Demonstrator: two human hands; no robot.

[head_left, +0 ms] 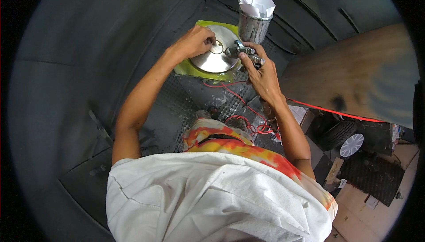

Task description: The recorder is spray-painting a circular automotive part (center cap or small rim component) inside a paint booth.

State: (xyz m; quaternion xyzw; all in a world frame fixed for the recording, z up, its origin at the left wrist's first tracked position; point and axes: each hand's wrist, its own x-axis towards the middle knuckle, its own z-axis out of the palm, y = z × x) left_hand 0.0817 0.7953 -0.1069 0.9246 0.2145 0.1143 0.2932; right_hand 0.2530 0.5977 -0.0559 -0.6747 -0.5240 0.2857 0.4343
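Reaching out beyond the white shirt (212,193) and the red-and-yellow patterned garment (248,148), the two hands worked apart from each other. The right hand (264,71) was closed around a spray gun (249,51), its nose turned toward the shiny round disc (214,63). The left hand (195,43) bent over the disc's far left part, fingers curled beside a gold ring (222,47) near its middle; whether they pinched anything could not be told. The disc lay on a yellow-green sheet (188,69). The step in hand looked like lining up the gun while steadying the disc; no spray could be made out. The next move seemed to call for a firm right grip and left fingers clear of the nozzle. Just beyond the gun was a stained metal cup (253,29) with white paper (257,4) in its mouth; whether it joined the gun was unclear.
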